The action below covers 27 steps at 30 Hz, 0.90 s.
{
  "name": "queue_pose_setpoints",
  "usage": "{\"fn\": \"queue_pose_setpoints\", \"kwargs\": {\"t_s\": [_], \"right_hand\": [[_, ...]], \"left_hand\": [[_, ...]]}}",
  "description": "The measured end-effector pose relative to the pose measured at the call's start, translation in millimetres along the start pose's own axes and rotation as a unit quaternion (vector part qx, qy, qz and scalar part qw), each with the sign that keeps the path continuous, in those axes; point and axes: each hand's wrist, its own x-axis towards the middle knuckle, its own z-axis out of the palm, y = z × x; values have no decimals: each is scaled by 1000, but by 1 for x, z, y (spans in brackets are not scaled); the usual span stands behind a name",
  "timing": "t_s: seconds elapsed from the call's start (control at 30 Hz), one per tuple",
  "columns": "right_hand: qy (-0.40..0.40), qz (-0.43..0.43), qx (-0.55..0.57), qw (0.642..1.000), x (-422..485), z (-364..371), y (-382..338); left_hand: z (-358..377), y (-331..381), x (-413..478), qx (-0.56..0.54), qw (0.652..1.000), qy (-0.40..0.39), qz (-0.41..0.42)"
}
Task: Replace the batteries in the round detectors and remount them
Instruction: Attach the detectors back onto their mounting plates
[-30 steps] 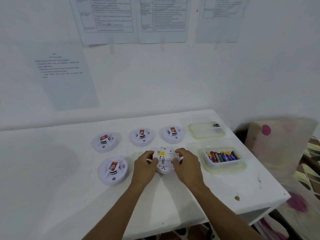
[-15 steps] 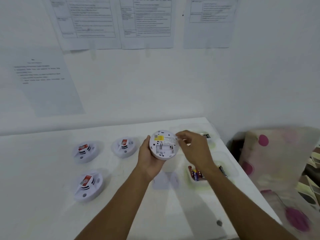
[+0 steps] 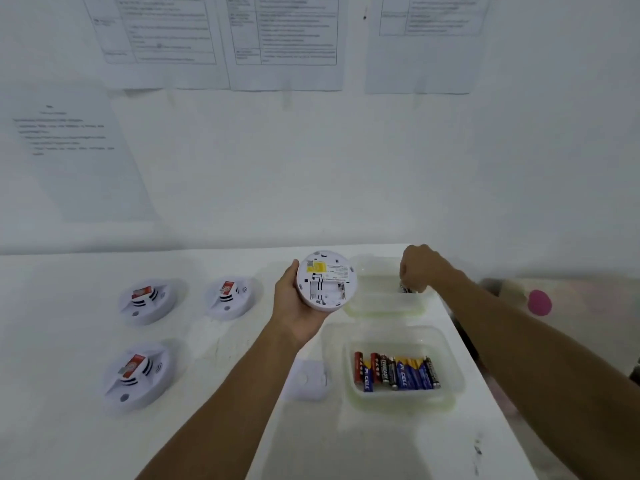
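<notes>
1. The detector (image 3: 325, 280), on the table a second ago, is now gripped in the left hand (image 3: 294, 306), back showing.
2. The right hand (image 3: 420, 268) has left the detector for the far tray (image 3: 381, 308) beside it. Its fingers are curled, and I cannot tell whether they hold anything.
3. I'd guess the old cells are coming out. Fresh batteries (image 3: 396, 374) wait nearer me than the detector.

Right hand (image 3: 420, 268): off the detector (image 3: 325, 280), now over far container (image 3: 377, 301), fingers curled down. Detector: up from the table (image 3: 69, 438), held by left hand (image 3: 294, 306) alone.
</notes>
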Motion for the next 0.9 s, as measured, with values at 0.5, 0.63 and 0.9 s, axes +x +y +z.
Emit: {"fn": "queue_pose_setpoints", "kwargs": {"t_s": [0.5,0.63,0.9], "right_hand": [[7,-6,268,964,-3,7,-21],[-2,-84,414,906,-33,-13,-35],[114,-194,486,844,-83,0,-82]], "left_hand": [[-15,12,27,22,999,23,-5],[-17,11,30,7,1000,24,-1],[-8,5,26,-33,999,-9,12]]}}
